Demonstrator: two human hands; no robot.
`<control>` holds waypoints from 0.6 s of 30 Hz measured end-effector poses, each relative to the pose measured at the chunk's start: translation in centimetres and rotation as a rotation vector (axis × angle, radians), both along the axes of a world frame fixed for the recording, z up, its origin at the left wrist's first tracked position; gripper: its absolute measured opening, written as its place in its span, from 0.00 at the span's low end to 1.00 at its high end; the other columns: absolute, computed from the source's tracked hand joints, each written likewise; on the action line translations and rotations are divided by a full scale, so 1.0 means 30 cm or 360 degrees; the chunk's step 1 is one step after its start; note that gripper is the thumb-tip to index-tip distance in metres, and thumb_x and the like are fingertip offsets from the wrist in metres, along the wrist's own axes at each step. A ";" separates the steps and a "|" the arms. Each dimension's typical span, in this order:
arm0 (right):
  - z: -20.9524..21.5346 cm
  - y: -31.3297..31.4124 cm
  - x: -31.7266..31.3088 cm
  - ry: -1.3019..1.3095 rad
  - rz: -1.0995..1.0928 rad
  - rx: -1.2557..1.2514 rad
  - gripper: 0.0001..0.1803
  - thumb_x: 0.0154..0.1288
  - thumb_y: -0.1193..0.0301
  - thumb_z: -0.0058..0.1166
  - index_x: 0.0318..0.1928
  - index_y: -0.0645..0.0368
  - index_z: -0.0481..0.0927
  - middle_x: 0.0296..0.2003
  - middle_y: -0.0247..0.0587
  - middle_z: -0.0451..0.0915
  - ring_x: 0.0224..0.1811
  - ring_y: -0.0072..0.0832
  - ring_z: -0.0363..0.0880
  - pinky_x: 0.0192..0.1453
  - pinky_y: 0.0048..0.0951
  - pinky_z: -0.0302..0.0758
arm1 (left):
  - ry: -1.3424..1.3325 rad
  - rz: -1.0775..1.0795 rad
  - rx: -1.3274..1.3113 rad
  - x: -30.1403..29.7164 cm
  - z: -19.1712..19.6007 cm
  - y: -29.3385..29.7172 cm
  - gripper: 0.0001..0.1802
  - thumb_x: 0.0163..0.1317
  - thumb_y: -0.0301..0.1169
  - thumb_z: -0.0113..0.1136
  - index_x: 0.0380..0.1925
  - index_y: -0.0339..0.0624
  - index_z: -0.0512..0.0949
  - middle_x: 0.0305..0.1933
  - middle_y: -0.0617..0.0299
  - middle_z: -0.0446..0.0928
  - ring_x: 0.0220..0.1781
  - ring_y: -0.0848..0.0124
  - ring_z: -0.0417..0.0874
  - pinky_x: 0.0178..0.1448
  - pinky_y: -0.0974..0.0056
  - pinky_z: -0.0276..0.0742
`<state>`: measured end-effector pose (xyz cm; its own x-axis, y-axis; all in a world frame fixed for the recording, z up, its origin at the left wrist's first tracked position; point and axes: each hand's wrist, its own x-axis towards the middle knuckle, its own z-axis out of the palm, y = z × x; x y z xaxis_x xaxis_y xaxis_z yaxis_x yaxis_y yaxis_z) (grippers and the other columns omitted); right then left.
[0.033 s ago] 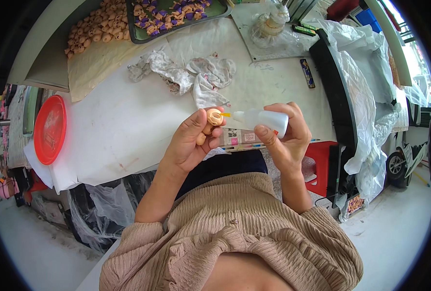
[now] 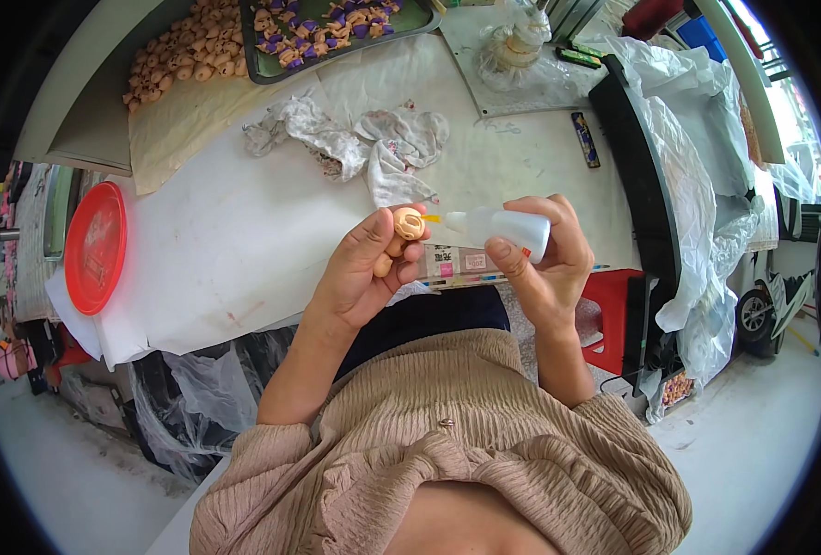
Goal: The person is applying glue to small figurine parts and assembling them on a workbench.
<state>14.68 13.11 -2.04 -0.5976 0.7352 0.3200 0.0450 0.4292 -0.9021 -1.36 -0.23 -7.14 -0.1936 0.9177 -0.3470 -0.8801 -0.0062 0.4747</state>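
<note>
Glue bottle point(image 2: 503, 227) lying level, nozzle toward figurine point(image 2: 408, 223)

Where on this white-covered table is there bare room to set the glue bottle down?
Bare white sheet lies between the round red lid, the crumpled white rag and the left hand. The far edge is crowded: tan figurine pile, dark tray.

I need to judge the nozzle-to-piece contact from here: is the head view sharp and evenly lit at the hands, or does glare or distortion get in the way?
Head view: even daylight, soft shadows; the left hand, the small tan piece and the white squeeze bottle in the right hand look sharp at centre. Fisheye bends the white table edges; the upper right corner is washed out by glare.
</note>
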 end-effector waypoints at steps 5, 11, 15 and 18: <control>0.013 0.012 0.024 -0.0071 -0.0030 0.0068 0.20 0.50 0.67 0.72 0.40 0.65 0.79 0.31 0.34 0.73 0.30 0.19 0.72 0.31 0.20 0.66 | 0.0022 0.0033 -0.0011 0.008 0.000 0.006 0.27 0.70 0.48 0.47 0.57 0.36 0.69 0.42 0.60 0.76 0.38 0.77 0.74 0.37 0.73 0.76; 0.029 0.017 0.042 -0.0066 0.0007 0.0198 0.21 0.49 0.66 0.72 0.39 0.65 0.79 0.30 0.36 0.74 0.29 0.20 0.72 0.29 0.20 0.65 | -0.0064 0.0039 0.0070 0.010 -0.018 0.004 0.25 0.67 0.43 0.54 0.56 0.35 0.70 0.43 0.60 0.78 0.41 0.77 0.79 0.43 0.72 0.82; 0.018 0.017 0.042 -0.0050 -0.0013 0.0223 0.20 0.49 0.66 0.72 0.39 0.65 0.79 0.30 0.36 0.74 0.29 0.20 0.72 0.30 0.20 0.66 | -0.0025 0.0051 0.0046 0.016 -0.013 0.007 0.26 0.68 0.44 0.52 0.57 0.35 0.69 0.42 0.59 0.76 0.41 0.76 0.78 0.44 0.72 0.82; 0.016 0.014 0.039 -0.0031 -0.0004 0.0207 0.21 0.49 0.66 0.72 0.39 0.65 0.79 0.31 0.36 0.74 0.30 0.20 0.72 0.31 0.20 0.66 | 0.0015 0.0052 0.0009 0.018 -0.007 0.007 0.27 0.69 0.46 0.49 0.58 0.35 0.68 0.41 0.59 0.75 0.41 0.76 0.76 0.43 0.72 0.82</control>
